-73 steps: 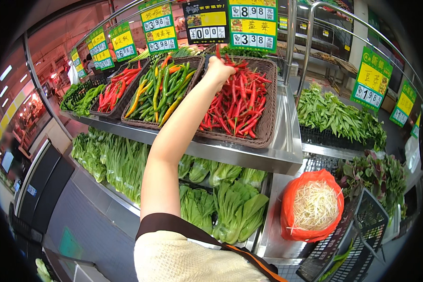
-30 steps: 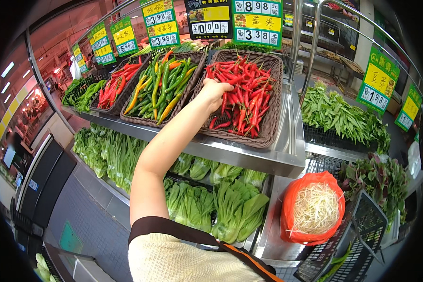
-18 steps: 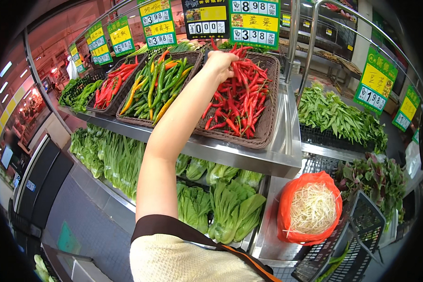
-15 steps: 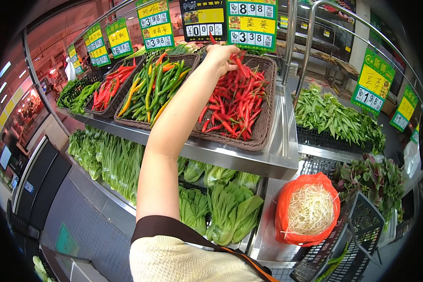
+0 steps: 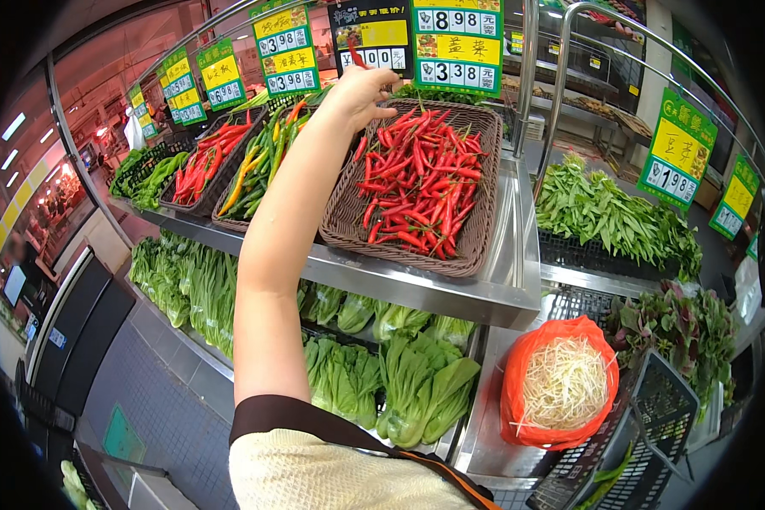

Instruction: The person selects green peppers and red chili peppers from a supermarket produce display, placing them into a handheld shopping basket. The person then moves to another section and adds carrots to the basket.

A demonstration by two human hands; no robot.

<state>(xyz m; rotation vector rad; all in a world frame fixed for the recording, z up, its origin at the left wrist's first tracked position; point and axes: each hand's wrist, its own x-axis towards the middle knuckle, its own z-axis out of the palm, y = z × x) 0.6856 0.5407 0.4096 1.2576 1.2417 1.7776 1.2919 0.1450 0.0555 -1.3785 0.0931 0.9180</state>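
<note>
My left hand (image 5: 363, 95) is over the back left corner of a brown woven basket (image 5: 336, 225) heaped with red chili peppers (image 5: 416, 174). One slim red chili pepper (image 5: 356, 56) sticks up from the far side of this hand and seems held there, though the grip itself is hidden. Its thumb and another finger show apart, toward the right. Left of the basket, my forearm crosses in front of a tray of mixed green, yellow and orange peppers (image 5: 268, 161). My right hand is out of view.
Leafy greens (image 5: 425, 382) fill the lower shelf. A red bag of bean sprouts (image 5: 567, 382) stands right, beside a dark shopping basket (image 5: 667, 404) with a green vegetable inside. Price signs (image 5: 456, 47) hang from the metal rail. Leafy stems (image 5: 608, 204) lie at right.
My left hand has moved left, away from the chili pile, with the single chili pepper still sticking up from it. More of the pile shows now. The view has shifted slightly.
</note>
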